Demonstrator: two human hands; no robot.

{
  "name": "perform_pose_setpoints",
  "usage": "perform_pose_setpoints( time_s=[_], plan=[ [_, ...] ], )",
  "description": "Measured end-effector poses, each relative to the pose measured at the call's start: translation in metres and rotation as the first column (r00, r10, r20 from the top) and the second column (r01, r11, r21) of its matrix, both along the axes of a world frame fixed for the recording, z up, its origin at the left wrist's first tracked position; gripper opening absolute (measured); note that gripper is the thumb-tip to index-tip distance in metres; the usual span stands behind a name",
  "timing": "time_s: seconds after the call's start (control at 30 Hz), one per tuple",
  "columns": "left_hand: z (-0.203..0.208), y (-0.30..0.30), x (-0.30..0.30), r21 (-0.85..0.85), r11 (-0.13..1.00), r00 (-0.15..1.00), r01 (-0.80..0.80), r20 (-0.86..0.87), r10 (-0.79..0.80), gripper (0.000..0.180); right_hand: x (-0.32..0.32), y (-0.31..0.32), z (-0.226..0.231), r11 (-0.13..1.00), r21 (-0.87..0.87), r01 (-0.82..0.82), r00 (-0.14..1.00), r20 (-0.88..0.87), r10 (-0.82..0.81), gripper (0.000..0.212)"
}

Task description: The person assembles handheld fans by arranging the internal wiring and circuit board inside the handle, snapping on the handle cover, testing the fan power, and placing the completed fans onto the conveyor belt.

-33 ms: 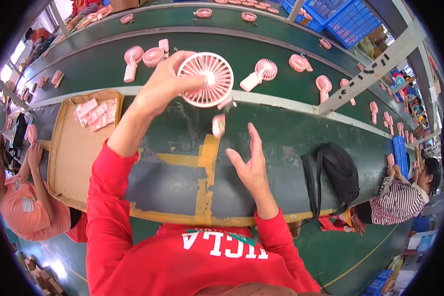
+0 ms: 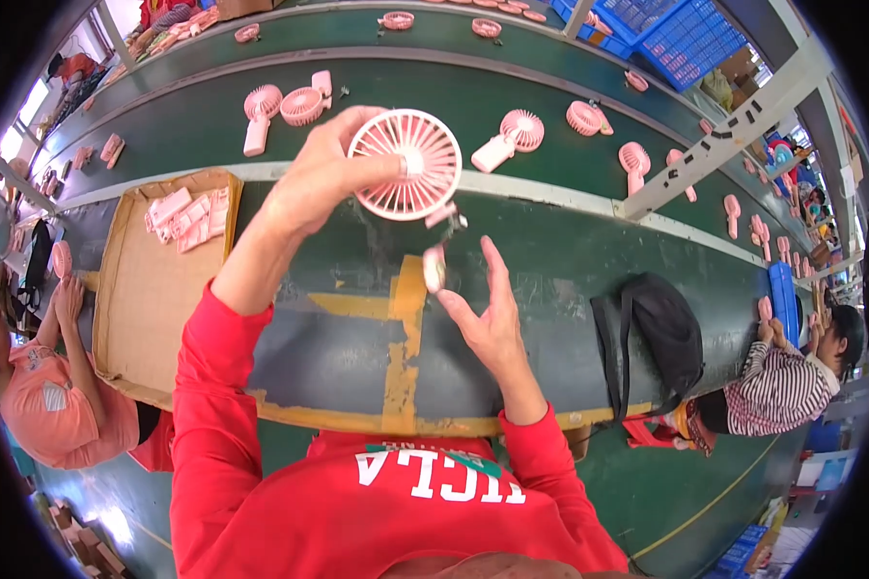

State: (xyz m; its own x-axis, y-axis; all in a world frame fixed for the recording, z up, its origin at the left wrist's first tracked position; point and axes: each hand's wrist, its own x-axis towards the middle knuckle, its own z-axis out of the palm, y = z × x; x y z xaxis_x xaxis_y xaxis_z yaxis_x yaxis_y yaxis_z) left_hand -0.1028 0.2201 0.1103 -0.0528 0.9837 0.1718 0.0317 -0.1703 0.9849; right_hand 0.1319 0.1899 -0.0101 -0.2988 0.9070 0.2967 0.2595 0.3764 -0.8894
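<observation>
In my left hand (image 2: pixel 333 179) I hold a pink fan head (image 2: pixel 407 164) by its rim, the thumb across the front grille. From its lower edge, a small pink and white part (image 2: pixel 435 269) hangs below a short joint, apparently by thin wires. My right hand (image 2: pixel 495 323) is open, palm facing left, with thumb and fingers apart. Its thumb tip is close beside the dangling part; whether they touch I cannot tell. Beyond my hands, several pink handheld fans (image 2: pixel 522 130) lie on the green conveyor belt (image 2: pixel 406 87).
A cardboard tray (image 2: pixel 130 318) with pink casing pieces (image 2: pixel 188 217) stands to my left. A black bag (image 2: pixel 661 333) lies on the workbench at right. A metal rail (image 2: pixel 550 198) separates bench and belt; a slanted post (image 2: pixel 734 135) rises at right. Co-workers sit on both sides.
My left hand and the fan head have shifted slightly down and right. The dangling part has swung lower, nearer my right thumb.
</observation>
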Motion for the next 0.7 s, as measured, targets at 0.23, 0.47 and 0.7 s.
perform_pose_setpoints(
  time_s=[0.23,0.47,0.7],
  plan=[
    [-0.044,-0.064,0.031,-0.199,0.976,0.922,0.086,0.388,-0.003,0.049,0.005,-0.046,-0.008,0.506,-0.639,-0.579,0.809,-0.373,0.454,0.046],
    [-0.081,-0.095,0.028,-0.243,0.964,0.833,-0.105,0.509,0.219,0.041,0.009,-0.083,-0.019,0.289,-0.770,-0.569,0.801,-0.440,0.406,0.028],
    [-0.078,-0.127,0.033,-0.179,0.979,0.806,-0.097,0.563,0.183,0.037,0.029,-0.076,-0.036,0.208,-0.686,-0.697,0.713,-0.695,0.094,0.033]
  ],
)
